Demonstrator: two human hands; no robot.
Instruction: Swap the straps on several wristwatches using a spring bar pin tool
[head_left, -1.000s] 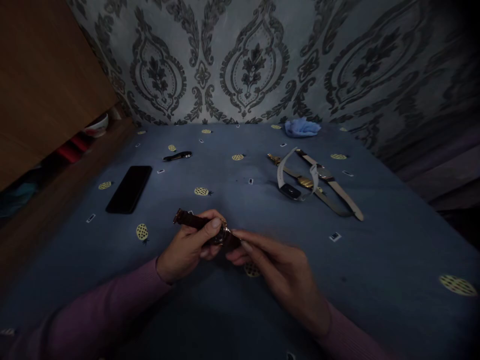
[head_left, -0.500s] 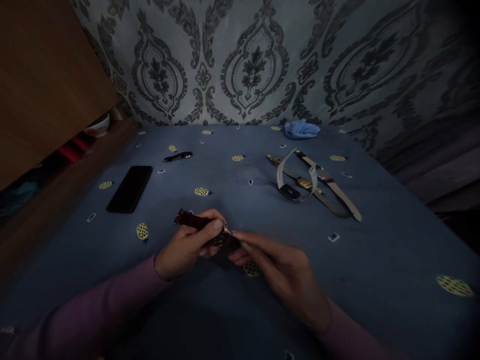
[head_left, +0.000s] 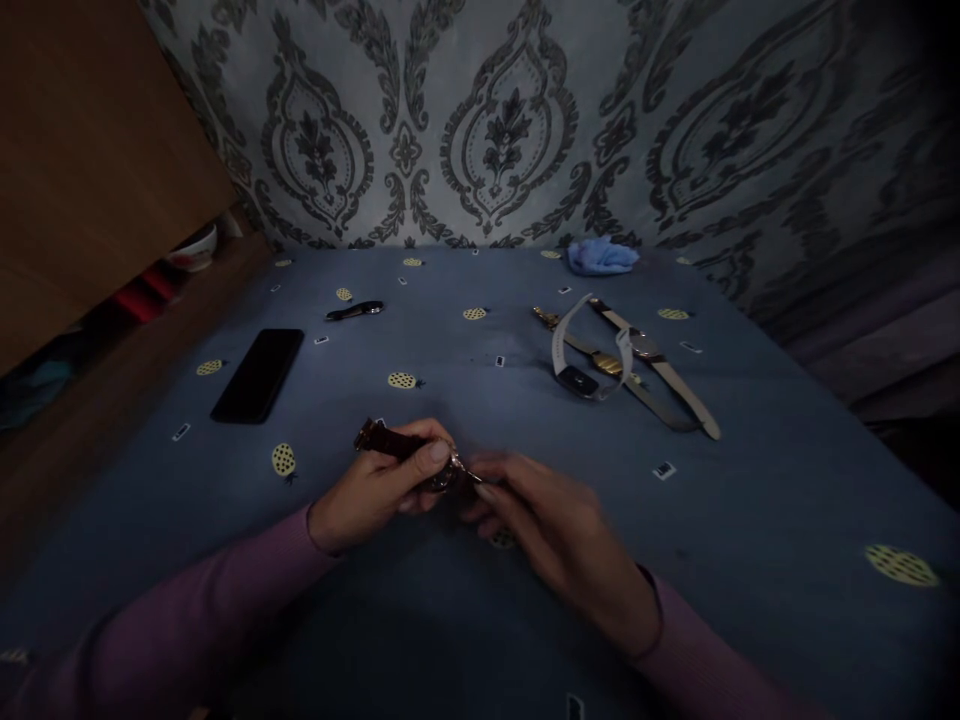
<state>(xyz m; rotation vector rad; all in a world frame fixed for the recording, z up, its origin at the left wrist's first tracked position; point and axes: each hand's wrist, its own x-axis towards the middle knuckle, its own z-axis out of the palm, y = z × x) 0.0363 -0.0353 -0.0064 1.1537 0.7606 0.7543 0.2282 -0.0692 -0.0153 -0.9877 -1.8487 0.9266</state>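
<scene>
Watch (head_left: 444,479), seen in the head view, is right of the phone (head_left: 259,376) and nearer the wearer. The left hand (head_left: 375,497) is closed around it, thumb over the case, with the brown strap (head_left: 386,440) sticking out toward the phone. Farther right of the phone, the right hand (head_left: 566,525) narrows to a pinch on a thin piece (head_left: 474,478) just beside the watch; whether it belongs to the watch, I cannot tell. Likely light, the watch should have a bendable yet springy strap; its shiny case may feel slick, and any glass could scratch. Best hold: case edges between thumb and fingers, or the strap's root.
</scene>
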